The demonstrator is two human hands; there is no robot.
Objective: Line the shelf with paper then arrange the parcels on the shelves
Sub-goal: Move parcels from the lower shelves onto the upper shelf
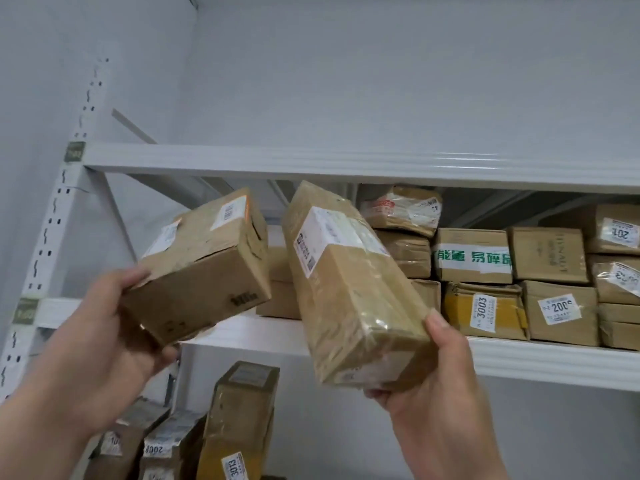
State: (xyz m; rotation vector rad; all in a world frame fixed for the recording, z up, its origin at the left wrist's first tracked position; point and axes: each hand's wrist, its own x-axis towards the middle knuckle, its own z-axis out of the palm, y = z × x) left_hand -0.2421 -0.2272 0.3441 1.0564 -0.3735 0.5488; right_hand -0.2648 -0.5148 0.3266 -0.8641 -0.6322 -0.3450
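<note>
My left hand (104, 344) grips a small brown cardboard parcel (207, 268) from below, tilted, in front of the left end of the middle shelf (519, 358). A longer taped parcel (349, 289) with a white label is held by my right hand (440, 386) at its near end, its far end pointing up toward the shelf opening. Both parcels hang in the air just before the white metal shelf. The middle shelf's right part holds several stacked brown parcels (519, 271) with numbered stickers.
The top shelf beam (311, 161) runs above the opening. A perforated white upright (52, 220) stands at the left. Several more parcels (239, 420) sit on the lower level. The left end of the middle shelf shows bare white surface behind the held boxes.
</note>
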